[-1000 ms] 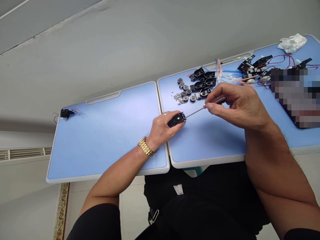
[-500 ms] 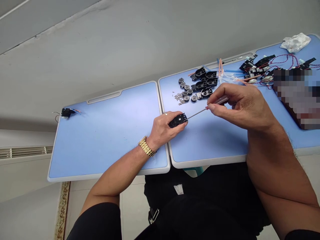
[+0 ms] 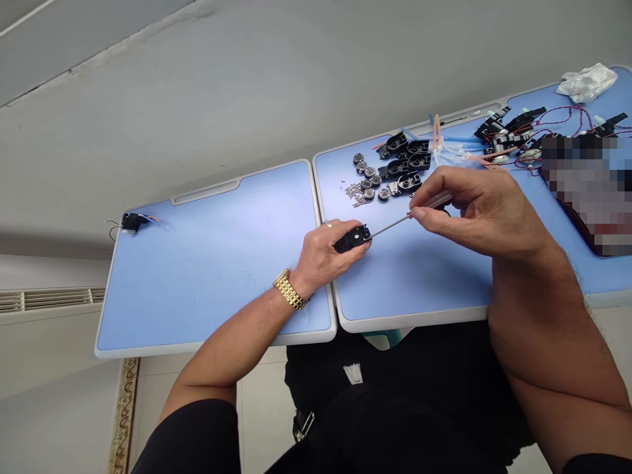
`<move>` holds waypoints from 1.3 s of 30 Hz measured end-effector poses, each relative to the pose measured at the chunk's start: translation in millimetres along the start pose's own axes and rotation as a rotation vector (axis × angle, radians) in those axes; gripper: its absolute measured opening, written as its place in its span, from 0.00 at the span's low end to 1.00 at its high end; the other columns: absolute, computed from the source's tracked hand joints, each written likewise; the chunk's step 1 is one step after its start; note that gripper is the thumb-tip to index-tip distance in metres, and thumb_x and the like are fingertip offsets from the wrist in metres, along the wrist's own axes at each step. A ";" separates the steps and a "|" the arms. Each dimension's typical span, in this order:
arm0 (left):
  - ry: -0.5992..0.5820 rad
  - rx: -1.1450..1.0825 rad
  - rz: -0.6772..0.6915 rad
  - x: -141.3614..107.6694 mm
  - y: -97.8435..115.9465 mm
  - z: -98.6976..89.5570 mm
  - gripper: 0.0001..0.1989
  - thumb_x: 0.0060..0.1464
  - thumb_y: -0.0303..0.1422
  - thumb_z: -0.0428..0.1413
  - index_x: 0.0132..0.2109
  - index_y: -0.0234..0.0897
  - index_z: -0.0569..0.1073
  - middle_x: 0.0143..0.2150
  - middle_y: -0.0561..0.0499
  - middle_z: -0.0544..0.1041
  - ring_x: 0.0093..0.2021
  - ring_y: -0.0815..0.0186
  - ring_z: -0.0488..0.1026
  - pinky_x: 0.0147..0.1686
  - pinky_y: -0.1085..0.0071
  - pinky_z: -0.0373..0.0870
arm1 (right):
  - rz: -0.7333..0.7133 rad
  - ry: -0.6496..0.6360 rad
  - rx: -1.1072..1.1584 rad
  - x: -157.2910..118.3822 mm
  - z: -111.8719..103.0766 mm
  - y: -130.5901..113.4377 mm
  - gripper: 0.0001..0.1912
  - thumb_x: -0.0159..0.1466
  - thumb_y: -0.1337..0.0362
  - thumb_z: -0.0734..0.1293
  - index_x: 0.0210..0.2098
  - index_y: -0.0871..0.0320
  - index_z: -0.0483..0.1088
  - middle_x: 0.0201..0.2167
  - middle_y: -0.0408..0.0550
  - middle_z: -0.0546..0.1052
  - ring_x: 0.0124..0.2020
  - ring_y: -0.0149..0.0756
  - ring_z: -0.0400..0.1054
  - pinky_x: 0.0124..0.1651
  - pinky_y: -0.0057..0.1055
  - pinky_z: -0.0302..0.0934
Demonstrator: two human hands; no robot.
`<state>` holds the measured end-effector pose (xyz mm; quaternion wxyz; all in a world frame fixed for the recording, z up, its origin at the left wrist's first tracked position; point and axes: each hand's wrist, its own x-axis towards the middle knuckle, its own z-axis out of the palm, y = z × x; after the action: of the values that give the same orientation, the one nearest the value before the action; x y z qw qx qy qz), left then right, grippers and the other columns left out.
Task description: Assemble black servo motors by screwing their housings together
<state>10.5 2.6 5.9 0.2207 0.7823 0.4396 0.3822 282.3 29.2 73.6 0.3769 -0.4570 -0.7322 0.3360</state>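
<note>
My left hand (image 3: 323,255) is closed around a small black housing (image 3: 351,239) above the seam between the two blue table tops. Between the fingertips of my right hand (image 3: 476,207) is the handle of a screwdriver (image 3: 390,226), its thin shaft slanting down to the left. The tip meets the right end of the housing; whether it sits on a screw is too small to tell. Beyond my hands lie a pile of small screws (image 3: 356,193), several round metal parts (image 3: 369,172) and several open black housings (image 3: 395,168).
At the back right are black assemblies with red wires (image 3: 508,135), pale and orange tubes (image 3: 457,148) and a crumpled white tissue (image 3: 587,83). A blurred dark-edged object (image 3: 587,197) lies right. Another black part (image 3: 131,222) sits at the far left table edge.
Both hands keep nearly the same places and grips. The housing in my left hand looks very slightly turned, and the screwdriver stays against its right end.
</note>
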 end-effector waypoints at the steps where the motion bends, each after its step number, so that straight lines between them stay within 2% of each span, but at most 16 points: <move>1: -0.003 0.004 0.001 0.0 -0.2 0.2 0.10 0.68 0.39 0.67 0.50 0.39 0.84 0.36 0.51 0.85 0.33 0.67 0.79 0.38 0.69 0.77 | -0.015 -0.004 -0.003 0.1 0.1 0.9 0.04 0.64 0.61 0.76 0.34 0.47 0.77 0.31 0.42 0.83 0.31 0.41 0.78 0.31 0.41 0.66; 5: -0.018 0.020 0.002 -0.7 -1.4 0.8 0.10 0.68 0.38 0.67 0.51 0.39 0.84 0.37 0.50 0.86 0.34 0.67 0.80 0.39 0.69 0.77 | -0.111 -0.043 -0.047 0.1 -0.4 0.2 0.04 0.65 0.61 0.74 0.34 0.50 0.76 0.30 0.42 0.83 0.31 0.40 0.80 0.31 0.39 0.67; 10: -0.013 0.039 0.012 -1.7 -2.8 1.3 0.10 0.68 0.38 0.67 0.52 0.39 0.84 0.37 0.51 0.85 0.34 0.67 0.79 0.39 0.69 0.76 | -0.183 -0.071 -0.180 -4.1 -1.9 -16.5 0.04 0.67 0.65 0.71 0.36 0.49 0.75 0.30 0.40 0.83 0.30 0.39 0.79 0.33 0.39 0.68; 18: -0.016 0.038 0.018 -3.3 -6.7 3.1 0.10 0.67 0.37 0.68 0.52 0.39 0.84 0.38 0.52 0.85 0.34 0.68 0.79 0.39 0.69 0.74 | -0.301 -0.110 -0.379 -9.3 -1.4 -37.2 0.07 0.68 0.68 0.69 0.37 0.48 0.74 0.28 0.40 0.81 0.27 0.39 0.73 0.33 0.38 0.62; 22: -0.021 0.047 0.011 -3.5 -9.1 4.3 0.10 0.66 0.36 0.69 0.52 0.39 0.84 0.38 0.52 0.85 0.35 0.67 0.79 0.39 0.69 0.74 | -0.309 -0.146 -0.443 -8.3 0.2 -40.6 0.07 0.68 0.69 0.69 0.38 0.48 0.74 0.29 0.40 0.81 0.27 0.39 0.73 0.33 0.38 0.61; 39: -0.031 0.042 -0.001 -4.5 -9.5 4.8 0.11 0.67 0.38 0.68 0.53 0.40 0.84 0.40 0.50 0.87 0.37 0.66 0.81 0.41 0.67 0.77 | -0.398 -0.143 -0.517 -13.7 -1.5 -55.5 0.07 0.70 0.70 0.67 0.38 0.50 0.71 0.30 0.41 0.80 0.28 0.38 0.74 0.33 0.37 0.62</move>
<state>7.9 3.6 -5.3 0.2114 0.7924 0.4445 0.3604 264.6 -3.0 117.4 0.2544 -0.3610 -0.8927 0.0902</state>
